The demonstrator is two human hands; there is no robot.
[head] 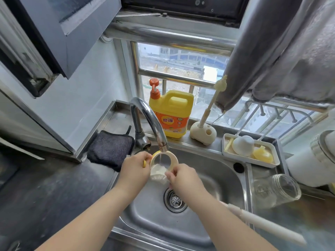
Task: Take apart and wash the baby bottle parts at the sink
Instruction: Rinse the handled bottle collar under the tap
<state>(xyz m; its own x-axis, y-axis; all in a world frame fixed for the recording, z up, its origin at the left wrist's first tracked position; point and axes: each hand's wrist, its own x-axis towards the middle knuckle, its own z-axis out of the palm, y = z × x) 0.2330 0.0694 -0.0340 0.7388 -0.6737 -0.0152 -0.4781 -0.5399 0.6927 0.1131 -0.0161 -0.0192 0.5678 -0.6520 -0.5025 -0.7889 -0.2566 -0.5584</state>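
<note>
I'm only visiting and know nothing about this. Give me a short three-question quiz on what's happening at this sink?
1. True or false: water runs from the faucet into the bottle part that both hands hold.
2. Where does the glass bottle lie? A) in the sink basin B) on the counter right of the sink C) in the white tray
3. What colour is the pump on the yellow detergent jug?

Key: 1 true; 2 B; 3 orange.

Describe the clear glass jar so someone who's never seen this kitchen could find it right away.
Start at the stainless steel sink and look to its right, onto the steel counter. The clear glass jar lies on its side there, in front of the white rectangular tray; it is the only see-through container on that counter.
</note>
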